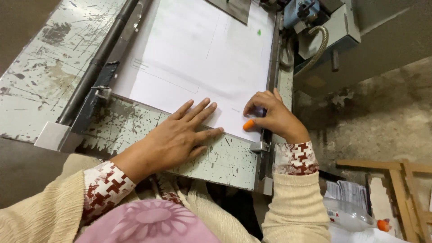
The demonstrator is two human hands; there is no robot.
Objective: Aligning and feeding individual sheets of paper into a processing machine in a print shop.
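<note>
Left hand (180,135): we lay it flat, fingers spread, gripping nothing, on the near edge of the paper stack (202,58).
Right hand (274,117): curled, an orange thumb cover (249,124) pinching the stack's corner.
Stack: on the chipped surface (216,157), against the side rail (271,67).
Risk: we judge that a loosened press lets sheets skew.

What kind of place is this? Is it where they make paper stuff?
Probably a small print or paper workshop. The left hand presses flat on a stack of white printed sheets lying on a worn, paint-chipped metal machine table with guide rails, and the right hand is at the sheets' corner.
</note>
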